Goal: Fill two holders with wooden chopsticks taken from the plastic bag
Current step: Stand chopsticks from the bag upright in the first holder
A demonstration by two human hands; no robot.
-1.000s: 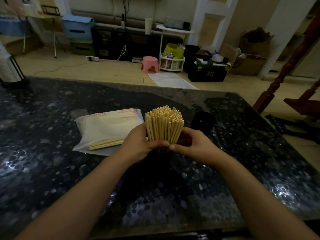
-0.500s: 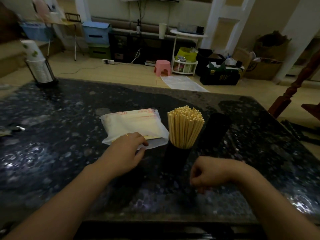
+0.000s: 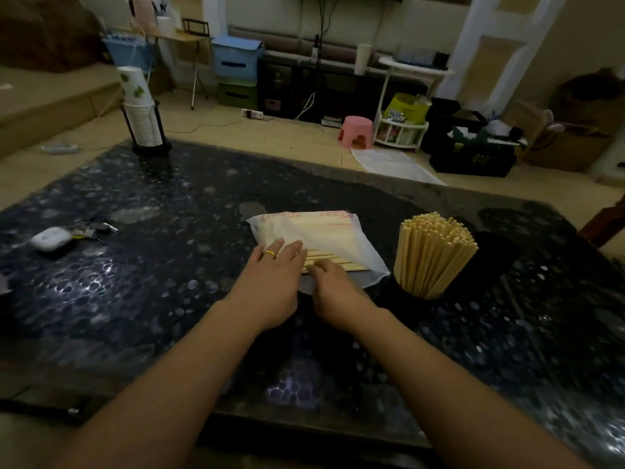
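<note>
At tabletop centre, left hand point(image 3: 275, 275) flat on plastic bag point(image 3: 314, 231); right hand point(image 3: 333, 286) pinches chopsticks point(image 3: 333, 260), bound next for the empty holder point(image 3: 493, 252) at two o'clock.

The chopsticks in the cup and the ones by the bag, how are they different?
The chopsticks in the holder stand upright; the chopsticks at the bag lie flat on the table.
The holder has a thick, fanned-out bundle; at the bag only a few show.
Nobody touches the holder's bundle; the left hand and right hand are on the ones at the bag.
Both are pale wooden sticks.
</note>
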